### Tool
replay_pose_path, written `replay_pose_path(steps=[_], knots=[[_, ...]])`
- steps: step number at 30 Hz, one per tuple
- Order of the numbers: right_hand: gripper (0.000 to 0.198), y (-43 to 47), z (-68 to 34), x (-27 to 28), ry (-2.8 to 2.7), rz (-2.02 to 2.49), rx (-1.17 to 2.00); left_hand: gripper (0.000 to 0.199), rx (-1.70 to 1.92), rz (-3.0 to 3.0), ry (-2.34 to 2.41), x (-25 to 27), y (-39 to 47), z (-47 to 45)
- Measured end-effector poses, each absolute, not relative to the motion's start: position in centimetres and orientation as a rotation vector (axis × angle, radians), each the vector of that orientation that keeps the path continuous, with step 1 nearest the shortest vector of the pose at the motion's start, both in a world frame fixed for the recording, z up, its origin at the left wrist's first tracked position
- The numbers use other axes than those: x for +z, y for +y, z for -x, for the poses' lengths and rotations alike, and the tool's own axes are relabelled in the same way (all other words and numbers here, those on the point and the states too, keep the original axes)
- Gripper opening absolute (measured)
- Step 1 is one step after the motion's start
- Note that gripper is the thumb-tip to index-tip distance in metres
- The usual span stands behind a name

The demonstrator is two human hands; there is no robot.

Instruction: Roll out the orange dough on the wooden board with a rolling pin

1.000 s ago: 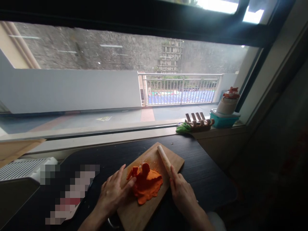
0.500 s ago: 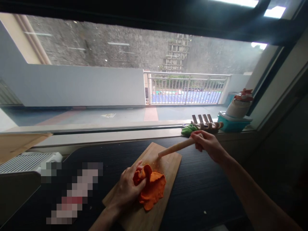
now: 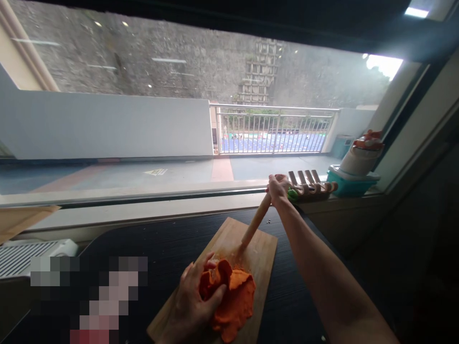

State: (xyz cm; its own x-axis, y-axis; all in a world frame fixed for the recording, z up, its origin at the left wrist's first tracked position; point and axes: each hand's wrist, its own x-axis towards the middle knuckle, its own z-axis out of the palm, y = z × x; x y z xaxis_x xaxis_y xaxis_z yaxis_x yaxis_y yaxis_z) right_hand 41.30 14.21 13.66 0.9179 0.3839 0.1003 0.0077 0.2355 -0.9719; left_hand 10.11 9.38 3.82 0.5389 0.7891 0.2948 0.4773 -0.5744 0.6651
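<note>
My left hand (image 3: pixel 195 296) is curled round the rolled-up edge of a flattened sheet of orange dough (image 3: pixel 237 298), or possibly clay, its thumb pressed on top. The rest of the sheet spreads over a wooden board (image 3: pixel 264 244), with a ragged edge and a folded flap. In my right hand (image 3: pixel 278 187) is the upper end of a thin wooden rolling pin (image 3: pixel 257 219). The pin slants down, its lower end at the board just beyond the dough. Orange crumbs and smears mark the wood there.
The board lies on a dark table (image 3: pixel 143 243) against a window sill (image 3: pixel 125 213). On the sill are a green cloth-like item (image 3: pixel 292 194), a brown object with several upright slats (image 3: pixel 311 184), and a teal box (image 3: pixel 353 184) with a white container (image 3: pixel 359 160) on it. Blurred patches cover the left.
My right hand has swung left and up, tilting the rolling pin more steeply. My left hand still grips the dough. The view has shifted slightly.
</note>
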Motion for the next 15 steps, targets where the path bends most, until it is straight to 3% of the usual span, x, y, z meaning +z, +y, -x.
replay_pose_path(steps=[6,15], knots=[[0.020,14.4,-39.9,11.0,-0.354,1.384,0.363,0.058,0.804,-2.210,1.030,3.7,9.3,-10.0],[0.022,14.2,-39.3,12.1,-0.426,1.363,0.360,0.058,0.777,-2.195,1.015,3.5,9.3,-10.0]])
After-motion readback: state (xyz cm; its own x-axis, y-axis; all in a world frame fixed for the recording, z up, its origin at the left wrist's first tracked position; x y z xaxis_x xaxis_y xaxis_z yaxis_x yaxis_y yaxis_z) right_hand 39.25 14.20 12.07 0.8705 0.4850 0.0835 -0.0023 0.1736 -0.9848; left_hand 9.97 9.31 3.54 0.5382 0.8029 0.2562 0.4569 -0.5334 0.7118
